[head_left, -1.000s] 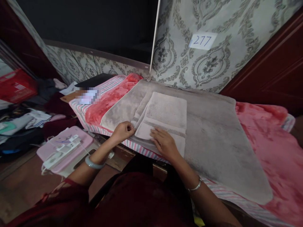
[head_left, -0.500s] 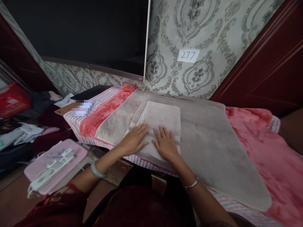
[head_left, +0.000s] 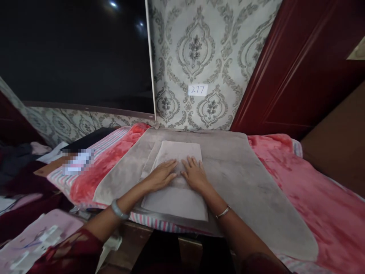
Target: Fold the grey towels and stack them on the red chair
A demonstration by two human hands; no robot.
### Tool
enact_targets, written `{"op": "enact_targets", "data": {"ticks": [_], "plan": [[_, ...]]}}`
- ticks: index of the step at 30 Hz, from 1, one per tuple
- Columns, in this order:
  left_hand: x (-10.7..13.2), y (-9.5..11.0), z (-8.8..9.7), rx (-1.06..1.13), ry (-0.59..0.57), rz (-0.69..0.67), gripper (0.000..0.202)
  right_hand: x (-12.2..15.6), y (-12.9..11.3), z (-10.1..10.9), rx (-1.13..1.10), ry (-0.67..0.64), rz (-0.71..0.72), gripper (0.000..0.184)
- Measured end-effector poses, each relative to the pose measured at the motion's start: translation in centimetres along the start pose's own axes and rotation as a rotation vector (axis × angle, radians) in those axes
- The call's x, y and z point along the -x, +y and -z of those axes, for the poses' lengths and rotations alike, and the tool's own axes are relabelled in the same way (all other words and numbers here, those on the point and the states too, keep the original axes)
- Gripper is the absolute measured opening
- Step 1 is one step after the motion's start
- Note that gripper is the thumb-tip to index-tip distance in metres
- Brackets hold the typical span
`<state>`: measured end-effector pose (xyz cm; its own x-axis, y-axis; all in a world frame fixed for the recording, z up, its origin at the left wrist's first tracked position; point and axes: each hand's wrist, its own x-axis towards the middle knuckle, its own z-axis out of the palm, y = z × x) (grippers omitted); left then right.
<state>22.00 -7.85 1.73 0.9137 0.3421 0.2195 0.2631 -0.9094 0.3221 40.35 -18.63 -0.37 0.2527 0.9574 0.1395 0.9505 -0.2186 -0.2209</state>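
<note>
Because the folded towel point(head_left: 174, 205) looks soft, the left hand point(head_left: 159, 176) at nine o'clock and right hand point(head_left: 196, 177) at three lie flat, fingers loosely spread, apparently keeping it smooth.

Your folded cloth point(head_left: 176, 205): matt fabric
Grey mat point(head_left: 242, 190): matt, plush cloth
Red blanket point(head_left: 302, 175): fleecy, faintly glossy pile
Screen point(head_left: 76, 53): smooth, glossy
Your bracelet point(head_left: 223, 212): shiny metal
Number card point(head_left: 197, 90): paper

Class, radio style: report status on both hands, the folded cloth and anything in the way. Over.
Left hand and right hand: open, palms down on folded cloth. Folded cloth: lying on grey throw. Only hands cover it.
</note>
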Motion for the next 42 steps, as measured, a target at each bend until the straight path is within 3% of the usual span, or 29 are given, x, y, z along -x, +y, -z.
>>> {"op": "enact_targets", "data": {"ticks": [4, 8, 12, 20, 25, 30, 36, 39, 42], "plan": [[-4.2, -2.4, -2.4, -0.119, -0.068, 0.037, 0.060, 0.0, 0.4, -1.1, -0.002, 0.023, 0.027, 0.058], [-4.4, -3.9, -4.2, -0.190, -0.014, 0.018, 0.062, 0.4, 0.6, -1.5, -0.017, 0.046, 0.036, 0.057], [-5.7, -4.2, -3.7, -0.227, -0.033, 0.097, 0.065, 0.2, 0.7, -1.6, -0.044, 0.063, 0.039, 0.057], [-13.0, -6.6, -1.5, -0.233, -0.161, 0.140, 0.064, 0.2, 0.9, -1.9, -0.080, 0.067, 0.013, 0.062], [-14.9, -7.9, -2.0, -0.277, -0.127, 0.355, 0.067, 0.1, 1.0, -1.9, -0.112, 0.048, 0.000, 0.063], [-14.9, -7.8, -2.4, -0.271, -0.104, 0.368, 0.067, 0.1, 1.0, -1.8, -0.141, 0.043, -0.011, 0.063], [-13.9, -6.8, -1.6, -0.273, 0.001, 0.334, 0.059, 0.1, 1.1, -1.6, -0.135, 0.048, -0.009, 0.062], [-11.9, -6.2, -1.1, -0.230, -0.060, 0.324, 0.058, 0.3, 1.3, -1.6, -0.124, 0.056, -0.011, 0.061], [-7.3, -5.5, -1.0, -0.160, -0.169, 0.259, 0.066, 0.3, 1.6, -2.0, -0.115, 0.071, -0.009, 0.060]]}}
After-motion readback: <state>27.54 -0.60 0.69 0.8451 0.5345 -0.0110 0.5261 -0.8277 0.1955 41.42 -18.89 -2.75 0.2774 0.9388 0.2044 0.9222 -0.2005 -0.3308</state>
